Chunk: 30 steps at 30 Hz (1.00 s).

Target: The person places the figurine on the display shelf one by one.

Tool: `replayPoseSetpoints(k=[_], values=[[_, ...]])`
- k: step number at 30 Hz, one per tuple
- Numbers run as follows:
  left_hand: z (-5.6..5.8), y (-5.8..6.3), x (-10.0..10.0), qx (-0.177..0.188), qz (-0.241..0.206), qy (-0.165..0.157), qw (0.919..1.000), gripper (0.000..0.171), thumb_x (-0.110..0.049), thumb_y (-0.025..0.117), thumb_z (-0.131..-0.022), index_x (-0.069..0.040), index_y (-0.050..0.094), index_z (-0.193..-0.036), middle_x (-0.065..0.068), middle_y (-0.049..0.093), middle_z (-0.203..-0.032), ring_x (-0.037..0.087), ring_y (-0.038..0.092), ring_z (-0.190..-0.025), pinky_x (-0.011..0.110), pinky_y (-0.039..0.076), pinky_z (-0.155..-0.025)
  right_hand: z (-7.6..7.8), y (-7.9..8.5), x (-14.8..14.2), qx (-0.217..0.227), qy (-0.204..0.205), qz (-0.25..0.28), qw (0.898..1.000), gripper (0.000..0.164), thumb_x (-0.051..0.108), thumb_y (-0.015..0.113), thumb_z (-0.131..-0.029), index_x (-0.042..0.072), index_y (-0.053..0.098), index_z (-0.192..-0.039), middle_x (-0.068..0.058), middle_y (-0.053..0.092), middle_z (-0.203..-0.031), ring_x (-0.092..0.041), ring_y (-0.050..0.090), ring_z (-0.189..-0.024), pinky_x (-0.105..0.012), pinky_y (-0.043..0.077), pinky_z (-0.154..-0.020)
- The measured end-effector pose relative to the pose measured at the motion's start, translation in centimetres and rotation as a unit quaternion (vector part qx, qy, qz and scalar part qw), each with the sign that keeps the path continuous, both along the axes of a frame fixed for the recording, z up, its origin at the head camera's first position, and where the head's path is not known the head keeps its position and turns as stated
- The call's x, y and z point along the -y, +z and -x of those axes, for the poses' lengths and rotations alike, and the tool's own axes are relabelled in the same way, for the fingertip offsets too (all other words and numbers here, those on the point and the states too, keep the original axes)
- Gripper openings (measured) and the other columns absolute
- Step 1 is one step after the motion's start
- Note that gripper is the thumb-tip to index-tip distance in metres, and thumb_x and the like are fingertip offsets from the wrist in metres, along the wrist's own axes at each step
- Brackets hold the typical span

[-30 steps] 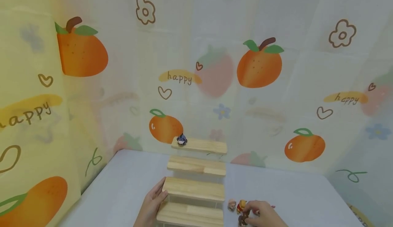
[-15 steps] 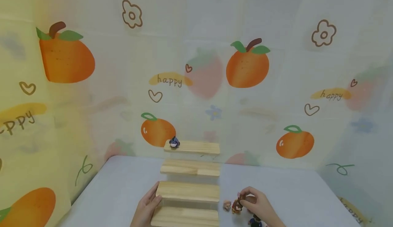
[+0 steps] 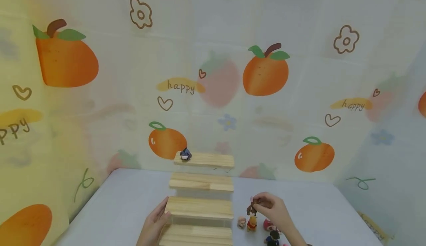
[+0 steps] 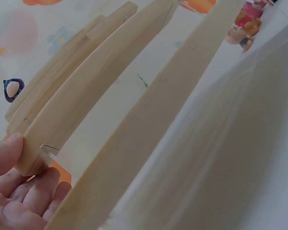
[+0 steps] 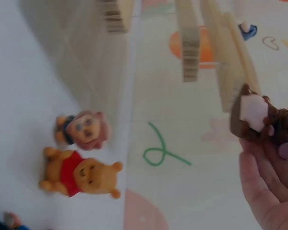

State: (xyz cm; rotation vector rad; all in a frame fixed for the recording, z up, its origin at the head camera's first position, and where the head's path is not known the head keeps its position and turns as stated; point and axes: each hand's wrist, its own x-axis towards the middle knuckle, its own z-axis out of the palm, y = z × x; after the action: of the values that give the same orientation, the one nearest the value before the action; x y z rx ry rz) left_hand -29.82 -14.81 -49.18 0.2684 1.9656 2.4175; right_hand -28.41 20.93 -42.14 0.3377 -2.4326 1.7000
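A stepped wooden display rack stands in the middle of the head view. My left hand grips the left end of one of its boards; in the left wrist view the thumb lies on top and fingers curl beneath. To the rack's right, my right hand pinches a brown animal figurine with a pale belly, held above the table. Below it a yellow bear figurine in a red shirt stands beside a small pinkish-faced figurine. A blue donkey figurine sits at the left of the top board.
A pink-red figurine and a dark blue one are on the white table, near my right forearm. Behind the rack hangs a fruit-printed cloth, which also runs along the left and right sides.
My right hand has lifted the brown figurine from the group, moving up and away from the near table. The left hand keeps its grip on the board. The head view has shifted rightward.
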Motion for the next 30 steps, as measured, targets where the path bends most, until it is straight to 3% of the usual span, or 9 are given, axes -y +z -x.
replayPoseSetpoints(k=[6, 13, 16, 20, 23, 27, 30], values=[[0.0, -0.6, -0.9, 0.020, -0.012, -0.024, 0.9994, 0.066, -0.015, 0.053, -0.090, 0.011, 0.014, -0.137, 0.024, 0.012, -0.143, 0.033, 0.011, -0.130, 0.030, 0.023, -0.098, -0.3, 1.6, 0.6, -0.058, -0.052, 0.044, 0.996, 0.013, -0.005, 0.067, -0.075, -0.005, 0.060, -0.086, -0.010, 0.061, -0.082, -0.011, 0.060, -0.073, -0.023, 0.052, -0.066], [-0.2, -0.2, -0.4, 0.012, -0.028, -0.019, 0.9993, 0.063, -0.016, 0.051, -0.092, 0.009, 0.015, -0.138, 0.022, 0.007, -0.144, 0.033, 0.002, -0.131, 0.038, 0.011, -0.102, 0.8, 3.2, 1.8, -0.096, -0.029, 0.039, 0.994, 0.013, -0.005, 0.065, -0.078, -0.007, 0.059, -0.090, -0.013, 0.060, -0.085, -0.009, 0.059, -0.075, -0.021, 0.051, -0.067], [-0.3, 0.1, 0.0, 0.020, -0.043, -0.021, 0.9987, 0.063, -0.014, 0.051, -0.092, 0.008, 0.014, -0.138, 0.022, 0.006, -0.145, 0.032, 0.002, -0.131, 0.038, 0.012, -0.102, 1.3, 3.4, 2.8, -0.111, -0.030, 0.052, 0.992, 0.015, -0.003, 0.064, -0.079, -0.007, 0.060, -0.093, -0.009, 0.060, -0.085, -0.009, 0.059, -0.074, -0.021, 0.051, -0.065], [-0.5, 0.4, 0.3, 0.019, -0.041, -0.022, 0.9987, 0.063, -0.013, 0.051, -0.092, 0.008, 0.014, -0.138, 0.021, 0.006, -0.145, 0.032, 0.003, -0.131, 0.038, 0.014, -0.102, 2.5, 4.0, 3.9, -0.192, 0.034, 0.090, 0.977, 0.015, -0.009, 0.058, -0.081, -0.010, 0.057, -0.097, -0.016, 0.059, -0.089, -0.011, 0.059, -0.077, -0.021, 0.050, -0.063], [-0.2, 0.5, 0.6, 0.012, -0.037, -0.013, 0.9992, 0.062, -0.012, 0.051, -0.091, 0.007, 0.015, -0.139, 0.021, 0.009, -0.145, 0.032, 0.006, -0.131, 0.038, 0.015, -0.102, 3.6, 5.7, 5.1, -0.235, 0.074, 0.085, 0.965, 0.016, -0.014, 0.054, -0.081, -0.013, 0.056, -0.097, -0.023, 0.057, -0.090, -0.011, 0.058, -0.079, -0.021, 0.050, -0.066], [0.2, 0.4, 0.4, -0.003, -0.047, -0.007, 0.9989, 0.062, -0.009, 0.052, -0.090, 0.008, 0.017, -0.138, 0.023, 0.013, -0.143, 0.032, 0.012, -0.130, 0.028, 0.022, -0.100, 4.5, 8.6, 6.9, -0.214, 0.040, 0.032, 0.975, 0.016, -0.010, 0.057, -0.081, -0.013, 0.058, -0.097, -0.021, 0.058, -0.089, -0.014, 0.060, -0.081, -0.023, 0.051, -0.070], [0.0, -0.1, 0.1, -0.025, -0.044, -0.016, 0.9986, 0.062, -0.010, 0.052, -0.090, 0.011, 0.016, -0.136, 0.026, 0.012, -0.142, 0.034, 0.013, -0.129, 0.022, 0.027, -0.097, 5.3, 9.3, 8.0, -0.162, 0.031, 0.025, 0.986, 0.018, -0.003, 0.061, -0.082, -0.010, 0.060, -0.098, -0.018, 0.060, -0.088, -0.020, 0.060, -0.081, -0.030, 0.051, -0.073]])
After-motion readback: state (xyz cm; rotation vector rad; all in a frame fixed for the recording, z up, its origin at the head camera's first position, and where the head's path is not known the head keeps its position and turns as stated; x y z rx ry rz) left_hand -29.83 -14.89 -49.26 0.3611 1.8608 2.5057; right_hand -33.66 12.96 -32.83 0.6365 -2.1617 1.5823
